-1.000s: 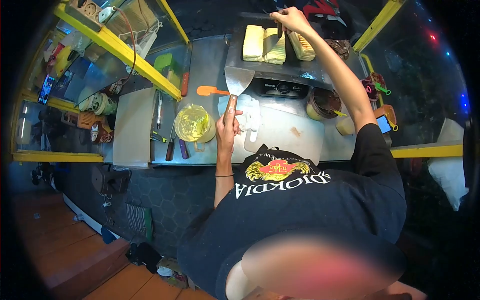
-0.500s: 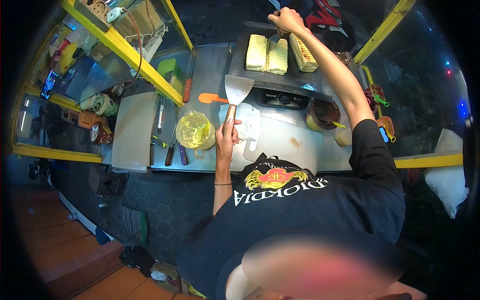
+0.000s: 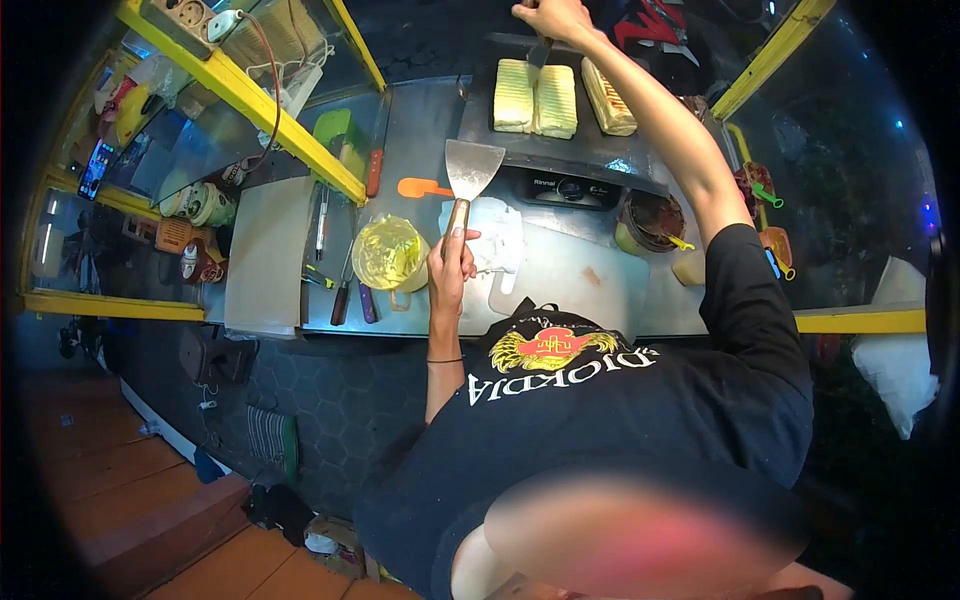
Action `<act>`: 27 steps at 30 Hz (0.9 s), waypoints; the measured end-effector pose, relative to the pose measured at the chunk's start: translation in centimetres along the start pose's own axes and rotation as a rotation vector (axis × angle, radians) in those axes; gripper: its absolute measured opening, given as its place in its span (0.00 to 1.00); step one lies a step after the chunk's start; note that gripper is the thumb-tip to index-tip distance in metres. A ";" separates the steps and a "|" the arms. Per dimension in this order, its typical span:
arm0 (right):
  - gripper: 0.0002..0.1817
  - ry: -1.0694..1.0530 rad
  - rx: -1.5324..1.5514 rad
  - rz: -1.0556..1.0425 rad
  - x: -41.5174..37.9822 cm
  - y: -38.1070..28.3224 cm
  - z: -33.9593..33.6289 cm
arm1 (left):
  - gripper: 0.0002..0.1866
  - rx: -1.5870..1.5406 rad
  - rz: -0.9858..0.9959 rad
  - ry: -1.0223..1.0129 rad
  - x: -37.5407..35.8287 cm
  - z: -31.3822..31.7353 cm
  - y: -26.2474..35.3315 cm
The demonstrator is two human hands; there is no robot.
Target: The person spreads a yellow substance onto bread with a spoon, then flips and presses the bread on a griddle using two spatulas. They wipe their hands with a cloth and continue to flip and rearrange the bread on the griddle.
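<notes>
My left hand is wrapped round the wooden handle of a wide metal scraper, its blade pointing away from me above the counter. At the far edge of the black griddle, my right hand grips a tool whose flat metal part reaches down to the far end of the gap between two pale, ridged bread pieces. A third bread piece, browned on top, lies to their right, partly behind my right forearm.
A tub of yellow spread and an orange spatula are left of my left hand. A dark sauce tub stands right of the burner knob. Yellow frame bars rise at the left; knives lie near the front edge.
My right hand and its tool have moved away from me, towards the far ends of the bread pieces. The scraper in my left hand has shifted slightly away from me.
</notes>
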State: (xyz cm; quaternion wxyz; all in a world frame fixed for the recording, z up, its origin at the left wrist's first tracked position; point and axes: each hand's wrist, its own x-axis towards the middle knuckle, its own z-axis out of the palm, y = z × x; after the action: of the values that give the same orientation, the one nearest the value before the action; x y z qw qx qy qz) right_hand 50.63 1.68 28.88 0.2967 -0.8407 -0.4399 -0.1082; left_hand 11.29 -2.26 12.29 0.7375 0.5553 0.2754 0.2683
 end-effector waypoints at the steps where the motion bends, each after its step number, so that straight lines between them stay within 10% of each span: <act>1: 0.19 0.023 0.024 -0.016 0.1 0.5 -0.4 | 0.22 -0.002 -0.002 0.003 0.0 0.0 0.0; 27: 0.23 0.048 0.049 -0.075 -0.9 1.9 -1.1 | 0.24 -0.010 0.001 0.026 -0.3 0.1 -0.3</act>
State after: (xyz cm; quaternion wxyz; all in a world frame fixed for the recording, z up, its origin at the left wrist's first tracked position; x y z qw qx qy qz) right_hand 51.77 -0.39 28.60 0.3232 -0.8133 -0.4665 -0.1285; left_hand 11.16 -2.59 12.05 0.7367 0.5480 0.2832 0.2771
